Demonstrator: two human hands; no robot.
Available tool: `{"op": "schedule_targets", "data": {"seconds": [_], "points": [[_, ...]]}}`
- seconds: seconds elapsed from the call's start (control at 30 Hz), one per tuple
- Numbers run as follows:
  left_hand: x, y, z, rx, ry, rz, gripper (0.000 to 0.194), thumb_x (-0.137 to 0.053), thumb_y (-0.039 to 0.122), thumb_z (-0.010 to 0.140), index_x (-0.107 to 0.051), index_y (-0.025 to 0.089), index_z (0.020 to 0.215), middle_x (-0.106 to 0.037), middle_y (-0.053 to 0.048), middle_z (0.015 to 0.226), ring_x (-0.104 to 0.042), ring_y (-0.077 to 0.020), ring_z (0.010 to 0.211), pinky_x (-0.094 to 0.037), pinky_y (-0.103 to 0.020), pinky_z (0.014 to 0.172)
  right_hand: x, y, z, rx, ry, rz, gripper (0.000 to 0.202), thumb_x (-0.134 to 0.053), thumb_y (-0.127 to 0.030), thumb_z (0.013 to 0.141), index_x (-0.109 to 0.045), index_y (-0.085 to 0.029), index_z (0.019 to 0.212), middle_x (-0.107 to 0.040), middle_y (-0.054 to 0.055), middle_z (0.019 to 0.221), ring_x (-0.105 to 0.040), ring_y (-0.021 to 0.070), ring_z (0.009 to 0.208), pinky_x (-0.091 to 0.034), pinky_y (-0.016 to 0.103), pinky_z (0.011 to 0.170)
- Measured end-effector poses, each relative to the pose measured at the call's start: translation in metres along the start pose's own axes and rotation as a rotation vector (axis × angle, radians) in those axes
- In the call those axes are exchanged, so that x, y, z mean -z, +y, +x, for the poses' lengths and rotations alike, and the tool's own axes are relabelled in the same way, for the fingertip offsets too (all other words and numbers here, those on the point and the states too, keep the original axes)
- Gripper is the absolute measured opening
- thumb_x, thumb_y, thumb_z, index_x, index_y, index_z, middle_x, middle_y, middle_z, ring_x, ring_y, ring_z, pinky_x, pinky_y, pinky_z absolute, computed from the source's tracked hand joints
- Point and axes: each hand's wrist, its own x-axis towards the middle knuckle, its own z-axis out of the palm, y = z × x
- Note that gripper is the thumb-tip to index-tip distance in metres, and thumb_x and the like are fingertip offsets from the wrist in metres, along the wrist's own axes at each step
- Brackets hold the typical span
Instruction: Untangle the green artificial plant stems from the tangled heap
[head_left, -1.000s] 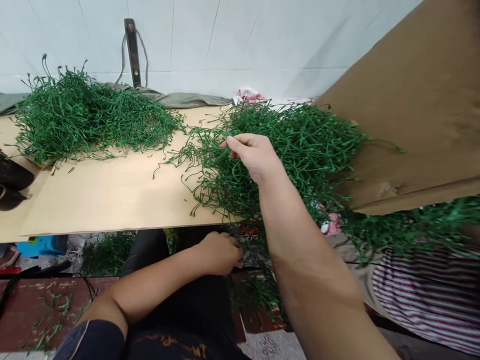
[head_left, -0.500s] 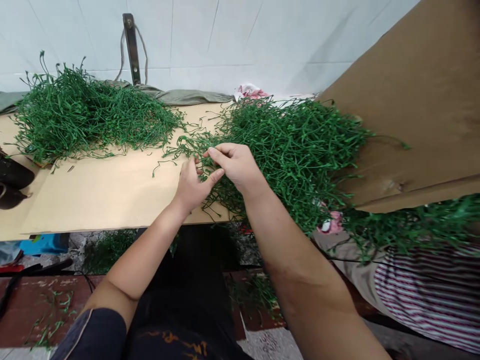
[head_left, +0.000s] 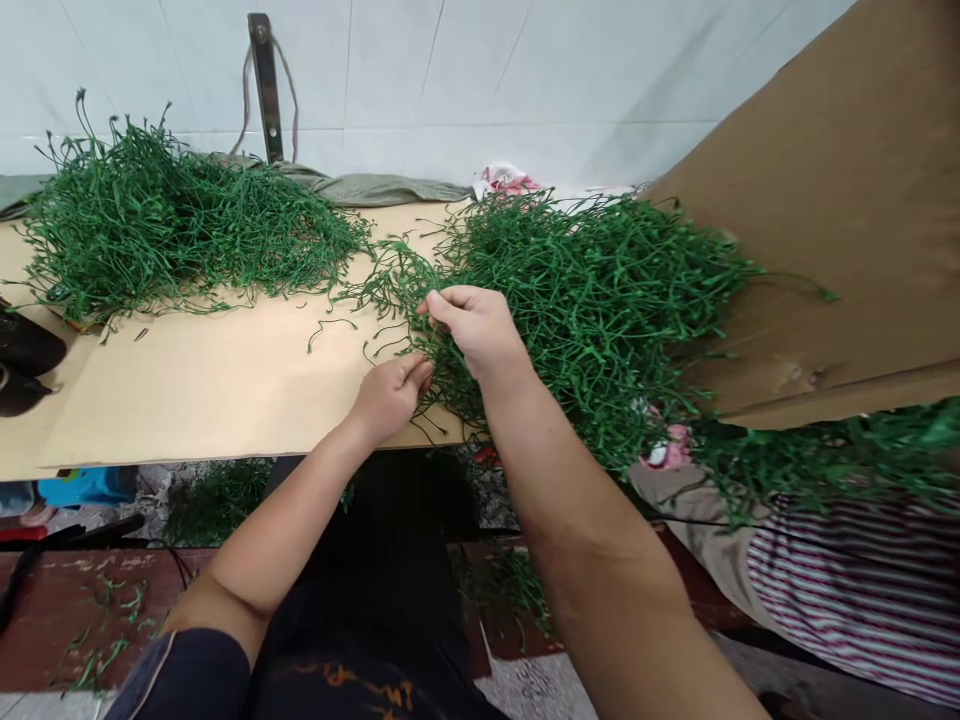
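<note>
My right hand (head_left: pixel 476 325) is closed in a pinch at the left edge of the right-hand pile of thin green stems (head_left: pixel 592 290). A loose tuft of these stems (head_left: pixel 401 275) sticks out just past its fingertips. Lower and to the left, my left hand (head_left: pixel 391 398) is also closed, thumb against the bent fingers, beside the stems near the board's front edge. What its fingers hold is hidden. Single curly stems (head_left: pixel 330 330) lie on the pale board (head_left: pixel 217 390) left of my hands. The stems have small knobbed tips.
Another green pile (head_left: pixel 180 220) stands at the back left. Dark cylindrical objects (head_left: pixel 26 350) sit at the left edge. A large brown cardboard sheet (head_left: pixel 817 220) leans at right, with a person's striped clothing (head_left: pixel 847 600) below it. A metal bracket (head_left: pixel 265 90) is against the tiled wall.
My left hand has dropped down and away from the right hand, and its spread fingers have closed. My right hand stays almost in place. The tuft by its fingertips has shifted upward.
</note>
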Motion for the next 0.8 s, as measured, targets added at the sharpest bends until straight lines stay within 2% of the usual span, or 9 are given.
{"op": "schedule_targets", "data": {"seconds": [0.1,0.17,0.2,0.27,0.4,0.47,0.57,0.67,0.8], "points": [[-0.011,0.009,-0.021,-0.179,-0.265,0.147,0.024,-0.038,0.02,0.082,-0.039,0.016,0.058,-0.047,0.001,0.058,-0.044,-0.0107,0.063,-0.034,-0.023,0.062,0.012,0.008,0.015,-0.036,0.232,0.068,0.027,-0.055,-0.025,0.078,-0.048,-0.017,0.053,-0.036,-0.006,0.042,-0.033,0.0055,0.04,-0.029,0.021,0.044],[-0.019,0.014,-0.031,-0.264,-0.407,0.203,0.023,-0.04,0.021,0.082,-0.043,0.016,0.06,-0.051,0.0,0.063,-0.047,-0.0114,0.068,-0.035,-0.023,0.065,0.021,0.01,0.019,-0.033,0.267,0.093,0.029,-0.054,-0.031,0.079,-0.047,-0.018,0.055,-0.034,-0.006,0.042,-0.032,0.0055,0.039,-0.03,0.021,0.044],[-0.021,0.014,-0.033,-0.255,-0.413,0.189,0.024,-0.04,0.024,0.083,-0.045,0.016,0.061,-0.052,0.0,0.064,-0.047,-0.0113,0.068,-0.035,-0.023,0.065,0.025,0.009,0.019,-0.019,0.241,0.09,0.028,-0.055,-0.034,0.078,-0.048,-0.018,0.056,-0.036,-0.006,0.043,-0.033,0.0057,0.04,-0.031,0.021,0.044],[-0.021,0.013,-0.029,-0.15,-0.285,0.078,0.027,-0.038,0.029,0.086,-0.047,0.016,0.064,-0.05,0.0,0.063,-0.046,-0.01,0.065,-0.035,-0.022,0.064,0.028,0.006,0.014,0.032,0.158,0.055,0.027,-0.059,-0.038,0.075,-0.052,-0.018,0.058,-0.042,-0.004,0.046,-0.038,0.0069,0.043,-0.032,0.022,0.045],[-0.01,0.012,-0.01,0.066,0.124,-0.304,0.018,-0.046,0.033,0.083,-0.049,0.016,0.081,-0.043,0.003,0.063,-0.039,-0.0074,0.059,-0.034,-0.021,0.058,0.024,0.0,0.001,0.124,0.043,-0.029,0.029,-0.062,-0.045,0.07,-0.055,-0.018,0.06,-0.046,-0.002,0.051,-0.043,0.0092,0.048,-0.035,0.025,0.048],[-0.005,0.013,0.0,0.112,0.205,-0.435,0.019,-0.052,0.032,0.081,-0.048,0.016,0.09,-0.039,0.004,0.062,-0.036,-0.0064,0.057,-0.033,-0.02,0.055,0.019,-0.001,-0.003,0.142,0.024,-0.046,0.03,-0.062,-0.047,0.069,-0.056,-0.018,0.061,-0.047,-0.001,0.052,-0.043,0.0095,0.049,-0.035,0.025,0.048],[-0.005,0.01,0.01,0.175,0.209,-0.48,0.026,-0.056,0.033,0.078,-0.049,0.015,0.094,-0.034,0.006,0.06,-0.033,-0.0057,0.055,-0.031,-0.019,0.053,0.01,-0.003,-0.009,0.121,-0.011,-0.035,0.031,-0.062,-0.047,0.068,-0.057,-0.017,0.062,-0.047,-0.001,0.052,-0.043,0.0092,0.05,-0.034,0.024,0.048],[-0.01,0.003,0.014,0.162,0.099,-0.392,0.02,-0.05,0.033,0.081,-0.052,0.014,0.078,-0.038,0.004,0.059,-0.038,-0.0067,0.058,-0.034,-0.021,0.059,0.002,-0.008,-0.014,0.095,-0.064,-0.029,0.029,-0.064,-0.044,0.067,-0.057,-0.017,0.059,-0.046,-0.001,0.051,-0.041,0.0088,0.05,-0.033,0.024,0.048],[-0.013,0.001,0.008,0.073,0.012,-0.216,0.033,-0.035,0.03,0.087,-0.046,0.015,0.06,-0.044,0.002,0.059,-0.043,-0.0089,0.063,-0.036,-0.023,0.067,0.002,-0.01,-0.015,0.029,-0.069,0.048,0.028,-0.065,-0.041,0.067,-0.056,-0.017,0.057,-0.045,-0.002,0.048,-0.041,0.0076,0.047,-0.032,0.023,0.047]]}}
